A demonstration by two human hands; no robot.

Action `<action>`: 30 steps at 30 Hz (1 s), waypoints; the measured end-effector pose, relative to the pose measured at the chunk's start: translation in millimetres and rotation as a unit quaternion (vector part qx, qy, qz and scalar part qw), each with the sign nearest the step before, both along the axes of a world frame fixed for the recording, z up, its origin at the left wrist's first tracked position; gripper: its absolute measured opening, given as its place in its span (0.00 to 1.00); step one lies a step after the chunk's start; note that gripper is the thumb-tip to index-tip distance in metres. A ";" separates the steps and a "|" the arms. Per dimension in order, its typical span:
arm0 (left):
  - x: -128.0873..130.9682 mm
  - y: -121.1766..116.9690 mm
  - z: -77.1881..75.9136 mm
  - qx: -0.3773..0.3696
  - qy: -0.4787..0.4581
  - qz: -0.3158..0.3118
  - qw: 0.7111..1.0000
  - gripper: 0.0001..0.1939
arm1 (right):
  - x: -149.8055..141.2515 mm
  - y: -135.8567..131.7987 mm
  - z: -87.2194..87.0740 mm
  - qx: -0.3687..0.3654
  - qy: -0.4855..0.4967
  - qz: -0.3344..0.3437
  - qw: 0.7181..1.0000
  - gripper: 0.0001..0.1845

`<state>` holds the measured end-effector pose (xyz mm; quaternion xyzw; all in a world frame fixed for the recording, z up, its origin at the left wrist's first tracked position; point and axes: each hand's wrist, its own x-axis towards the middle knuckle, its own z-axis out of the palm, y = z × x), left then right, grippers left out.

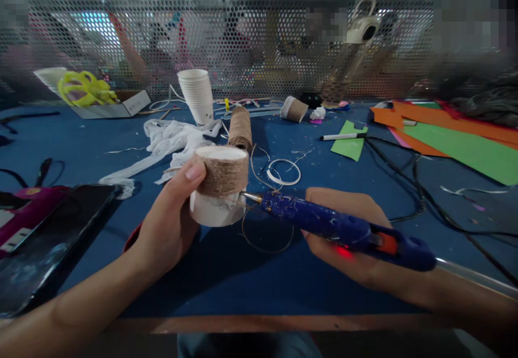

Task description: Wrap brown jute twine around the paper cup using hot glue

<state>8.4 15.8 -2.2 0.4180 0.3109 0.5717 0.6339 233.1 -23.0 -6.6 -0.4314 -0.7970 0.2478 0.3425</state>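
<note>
My left hand (pixel 170 218) grips a white paper cup (pixel 216 211) whose upper part is wound with brown jute twine (pixel 224 173). The thumb presses on the wound band; some fingers are hidden behind the cup. In my right hand (pixel 348 212) is a blue hot glue gun (pixel 324 220), with a clear glue stick (pixel 473 277) coming out of its back end. The gun's metal nozzle meets or nearly meets the cup just below the twine. Behind the cup lies a spool of twine (pixel 241 126), and a loose strand curls over the table.
White lace ribbon (pixel 174 139), stacked paper cups (pixel 196 91) and a white ring (pixel 284 180) lie beyond my hands. A phone (pixel 52 239) and purple power strip (pixel 32 212) are at left. Black cables (pixel 416 185), a marker (pixel 343 137) and coloured paper (pixel 465 147) are at right. Perforated metal (pixel 243 40) stands behind.
</note>
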 end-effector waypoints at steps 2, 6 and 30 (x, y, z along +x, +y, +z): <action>-0.1 0.0 0.1 0.011 -0.003 0.001 1.000 0.20 | -0.4 0.0 0.4 -0.002 0.004 -0.003 1.000 0.12; -0.8 1.0 -0.9 0.006 -0.002 0.014 1.000 0.17 | -1.0 0.0 1.6 -0.008 0.007 -0.006 1.000 0.13; 0.7 -0.2 3.0 -0.036 0.032 0.044 0.998 0.16 | 0.0 -0.9 3.4 -0.003 -0.016 0.005 1.000 0.14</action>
